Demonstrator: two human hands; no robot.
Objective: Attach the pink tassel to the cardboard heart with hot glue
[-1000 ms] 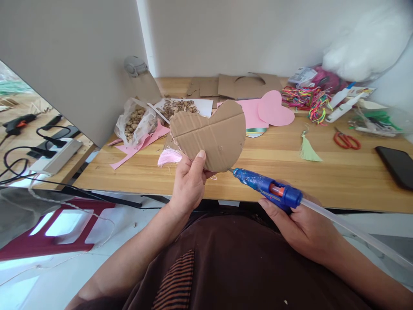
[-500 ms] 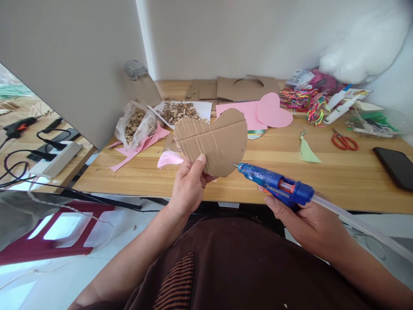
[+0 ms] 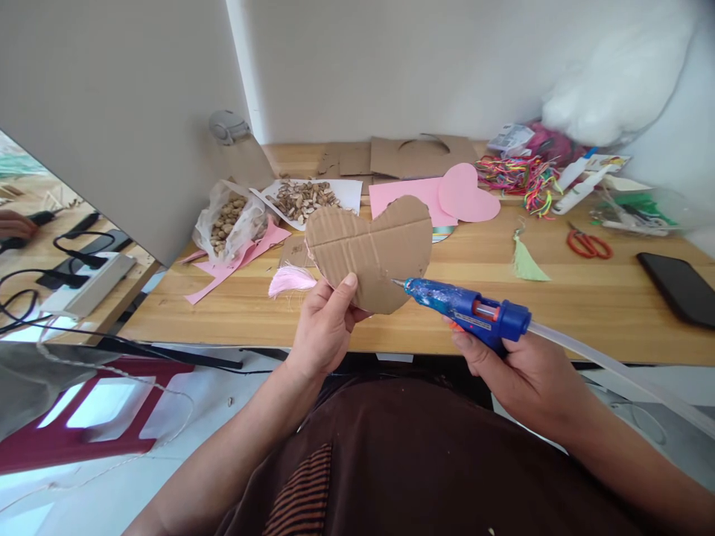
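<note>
One left hand [image 3: 322,327]: gripping the cardboard heart [image 3: 377,249].
Right hand [image 3: 525,381]: closed round the blue glue gun [image 3: 466,304], right of the heart.
Nozzle [image 3: 398,282]: at the heart's face, contact unclear; best moved steadily, thumb [image 3: 342,295] clear.
Plastic bag [image 3: 250,233]: behind the heart, to its left, holding tan nut-like pieces [image 3: 226,220].

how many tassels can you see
2: a pale pink thread tassel beside the left hand, a pale green thread tassel left of the red-handled scissors. Others may be hidden.

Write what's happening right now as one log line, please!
hands: left hand holds cardboard heart, right hand grips blue glue gun; nozzle: over heart, contact unclear; pink tassel: beside left hand
</note>
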